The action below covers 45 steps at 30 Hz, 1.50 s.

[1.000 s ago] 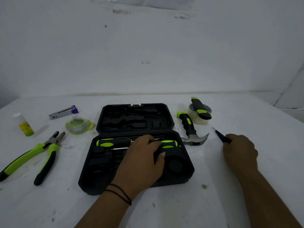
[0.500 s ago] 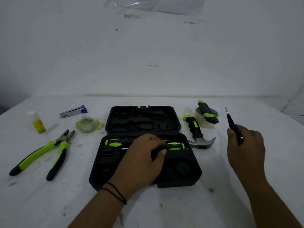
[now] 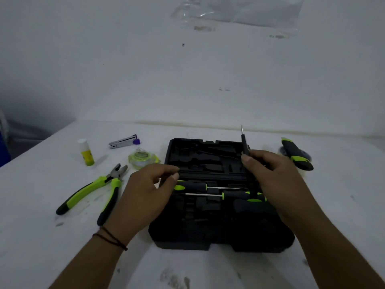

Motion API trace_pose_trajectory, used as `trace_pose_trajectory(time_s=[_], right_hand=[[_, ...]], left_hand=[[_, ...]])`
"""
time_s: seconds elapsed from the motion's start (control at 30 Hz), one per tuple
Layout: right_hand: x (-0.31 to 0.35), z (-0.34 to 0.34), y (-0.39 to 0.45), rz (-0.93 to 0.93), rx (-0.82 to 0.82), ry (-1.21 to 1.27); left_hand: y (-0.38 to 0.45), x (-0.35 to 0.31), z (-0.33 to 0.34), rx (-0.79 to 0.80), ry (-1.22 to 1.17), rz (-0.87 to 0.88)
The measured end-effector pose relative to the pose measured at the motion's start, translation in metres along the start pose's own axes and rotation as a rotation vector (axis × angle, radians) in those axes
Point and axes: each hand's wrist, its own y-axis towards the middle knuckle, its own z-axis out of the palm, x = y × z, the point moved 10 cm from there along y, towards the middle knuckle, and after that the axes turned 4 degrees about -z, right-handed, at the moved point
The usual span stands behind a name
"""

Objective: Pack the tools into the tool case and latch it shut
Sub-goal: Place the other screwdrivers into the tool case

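Note:
The black tool case (image 3: 208,236) lies open on the white table, its lid tipped back. Two green-and-black screwdrivers (image 3: 200,187) lie side by side in the tray's upper slots. My right hand (image 3: 275,180) hovers over the case's right side and grips a thin black screwdriver (image 3: 244,142), tip pointing up. My left hand (image 3: 145,192) is at the tray's left edge with curled fingers, holding nothing. Green-handled pliers (image 3: 91,190) lie to the left. The hammer is hidden behind my right hand.
A utility knife (image 3: 295,154) rests on a tape roll at the right. A green measuring tape (image 3: 142,158), a stapler (image 3: 125,141) and a glue stick (image 3: 86,152) lie at the back left. The wall stands close behind the table.
My right hand carried the thin screwdriver from the table's right side to above the case. My left hand came off the screwdrivers in the tray and moved to the left edge.

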Motion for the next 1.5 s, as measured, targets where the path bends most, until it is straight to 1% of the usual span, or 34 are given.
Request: trace_pose_trajectory(time_s=[0.13, 0.2, 0.27, 0.37, 0.43, 0.5, 0.53, 0.6, 0.7, 0.8, 0.87, 0.93, 1.03, 1.2, 1.27, 1.33, 1.4, 1.5], right_hand=[[0.003, 0.027, 0.008, -0.024, 0.018, -0.017], [0.007, 0.041, 0.007, -0.062, 0.045, -0.051], [0.009, 0.059, 0.003, -0.105, 0.102, -0.116], [0.007, 0.084, -0.004, -0.148, 0.186, -0.237], [0.010, 0.099, -0.008, -0.223, 0.245, -0.361], [0.014, 0.110, -0.013, -0.298, 0.289, -0.454], [0.017, 0.113, -0.016, -0.320, 0.291, -0.457], [0.022, 0.115, -0.020, -0.354, 0.280, -0.403], [0.024, 0.123, -0.027, -0.371, 0.310, -0.335], [0.019, 0.127, -0.030, -0.314, 0.363, -0.256], [0.010, 0.121, -0.029, -0.165, 0.379, -0.109], [-0.001, 0.105, -0.024, -0.058, 0.317, -0.044], [-0.011, 0.087, -0.017, -0.037, 0.239, -0.094], [-0.010, 0.084, -0.019, -0.049, 0.209, -0.079], [-0.007, 0.089, -0.021, -0.023, 0.231, -0.014], [-0.007, 0.096, -0.024, 0.034, 0.270, 0.065], [-0.009, 0.100, -0.027, 0.069, 0.295, 0.095], [-0.020, 0.101, -0.028, 0.157, 0.295, 0.175]], left_hand=[[-0.005, 0.012, -0.004, -0.046, -0.064, -0.036], [-0.005, 0.012, -0.006, -0.067, -0.063, -0.028], [-0.007, 0.008, -0.005, -0.072, -0.034, -0.002], [-0.009, 0.002, 0.002, -0.038, 0.002, 0.027], [-0.011, 0.001, 0.003, -0.041, 0.022, 0.033], [-0.009, 0.009, 0.000, -0.066, -0.017, -0.042], [-0.008, 0.015, 0.000, -0.068, -0.056, -0.103], [-0.007, 0.023, 0.001, -0.046, -0.139, -0.200], [-0.009, 0.026, 0.010, 0.049, -0.291, -0.293], [-0.011, 0.033, 0.016, 0.076, -0.473, -0.378], [-0.011, 0.036, 0.018, 0.072, -0.591, -0.436], [-0.011, 0.037, 0.019, 0.075, -0.646, -0.463], [-0.011, 0.039, 0.019, 0.080, -0.690, -0.477], [-0.011, 0.033, 0.016, 0.059, -0.633, -0.425], [-0.011, 0.027, 0.015, 0.077, -0.523, -0.358], [-0.013, 0.012, 0.021, 0.173, -0.396, -0.250], [-0.017, -0.001, 0.032, 0.280, -0.324, -0.159], [-0.018, -0.003, 0.033, 0.300, -0.306, -0.146]])
